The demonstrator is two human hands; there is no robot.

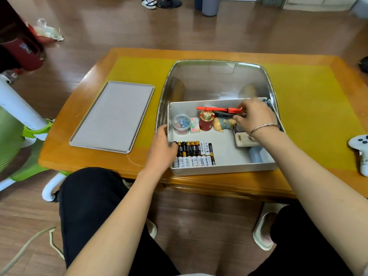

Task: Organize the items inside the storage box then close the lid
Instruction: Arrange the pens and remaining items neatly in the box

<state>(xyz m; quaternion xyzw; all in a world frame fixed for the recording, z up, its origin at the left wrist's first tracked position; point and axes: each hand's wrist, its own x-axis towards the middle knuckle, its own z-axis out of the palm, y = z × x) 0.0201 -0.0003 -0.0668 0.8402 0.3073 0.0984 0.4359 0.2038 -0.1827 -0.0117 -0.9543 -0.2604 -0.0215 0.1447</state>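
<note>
Home living room: wooden coffee table (95, 124), game controller (361, 148), slippers (263, 230).

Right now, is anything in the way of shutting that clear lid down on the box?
Yes. Both hands are in its path: the left hand holds the box at its left wall, and the right hand reaches inside, gripping the red pen. The lid stands open behind them.
</note>
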